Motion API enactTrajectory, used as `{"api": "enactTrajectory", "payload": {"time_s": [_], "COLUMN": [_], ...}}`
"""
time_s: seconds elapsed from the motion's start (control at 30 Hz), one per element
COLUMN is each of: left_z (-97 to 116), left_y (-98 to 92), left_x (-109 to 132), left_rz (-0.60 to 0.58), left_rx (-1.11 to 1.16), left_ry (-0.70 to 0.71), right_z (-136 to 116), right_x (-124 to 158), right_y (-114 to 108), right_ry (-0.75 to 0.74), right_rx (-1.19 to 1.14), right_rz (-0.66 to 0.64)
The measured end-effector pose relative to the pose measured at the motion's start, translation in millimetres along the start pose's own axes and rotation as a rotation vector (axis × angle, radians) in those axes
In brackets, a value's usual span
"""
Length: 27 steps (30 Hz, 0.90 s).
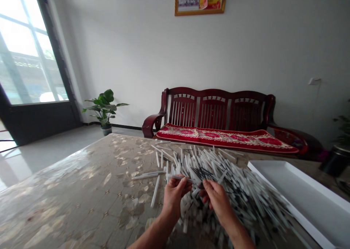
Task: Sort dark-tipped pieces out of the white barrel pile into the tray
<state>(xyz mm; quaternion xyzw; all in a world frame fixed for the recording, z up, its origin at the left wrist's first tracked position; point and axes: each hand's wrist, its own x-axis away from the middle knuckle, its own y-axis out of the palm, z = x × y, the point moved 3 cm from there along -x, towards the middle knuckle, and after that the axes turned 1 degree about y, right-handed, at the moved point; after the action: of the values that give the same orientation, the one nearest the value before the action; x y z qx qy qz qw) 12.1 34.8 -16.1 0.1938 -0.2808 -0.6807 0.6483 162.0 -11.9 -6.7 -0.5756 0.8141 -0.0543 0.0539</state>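
Left hand (pixel 173 198): lower centre of the frame; grip almost closed, thumb and fingertips pinched on a slim white rod (pixel 182 177), probably plastic.

Right hand (pixel 217 201): just right of the left hand, at the edge of the heap; grip half curled, fingertips at the rod's far, darker end. Firm hold or light touch: impossible to tell.

Heap: a dense, criss-crossed heap of white rods with dark tips (pixel 221 179), centre to lower right of the frame, around and beneath both hands.

Strays: loose rods (pixel 149 174) lying apart, just left of the heap.

Handling: probably light and stiff, and likely to roll or slide over one another. Thin enough to snap under sideways force, perhaps. Best taken one at a time, pinched around mid-shaft and drawn out along its length.

Tray: a shallow white tray (pixel 290 179), lower right of the frame, just beside the heap.

Worktop: a glossy marble-patterned worktop (pixel 82 179) under the heap, filling the lower left of the frame.

Beyond: a dark red wooden bench (pixel 216 107) with a red floral cushion (pixel 221 137), centre of the frame; a potted plant (pixel 104 108) by a glazed door (pixel 27 48), upper left.
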Motion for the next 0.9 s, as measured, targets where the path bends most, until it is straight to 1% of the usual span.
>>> {"api": "enactTrajectory", "payload": {"time_s": [0.23,0.3,0.43,0.53,0.6,0.67,0.77,0.83,0.9], "left_z": [-4,-3,-2,-2,-2,-1,0,0,-1], "left_y": [1.1,2.1,3.5,3.3,3.2,3.6,5.1,6.2,6.8], "left_x": [1,2,4,4,4,4,4,5,6], "left_rz": [0.014,0.024,0.040,0.053,0.053,0.035,0.002,-0.007,-0.008], "left_rx": [-0.033,-0.044,-0.046,-0.030,-0.020,-0.012,-0.009,-0.018,-0.027], "left_ry": [-0.014,-0.024,-0.052,-0.073,-0.077,-0.065,-0.035,-0.027,-0.023], "right_z": [3,0,-10,-14,-13,-10,-5,-4,-5], "right_x": [-7,-6,-1,1,1,-1,-1,0,1], "right_y": [-8,-10,-14,-13,-13,-12,-9,-7,-5], "right_ry": [-0.076,-0.161,-0.410,-0.521,-0.515,-0.440,-0.289,-0.226,-0.195], "right_rx": [0.144,0.215,0.373,0.415,0.391,0.323,0.194,0.165,0.173], "right_rz": [-0.015,0.015,0.125,0.169,0.166,0.140,0.089,0.069,0.063]}}
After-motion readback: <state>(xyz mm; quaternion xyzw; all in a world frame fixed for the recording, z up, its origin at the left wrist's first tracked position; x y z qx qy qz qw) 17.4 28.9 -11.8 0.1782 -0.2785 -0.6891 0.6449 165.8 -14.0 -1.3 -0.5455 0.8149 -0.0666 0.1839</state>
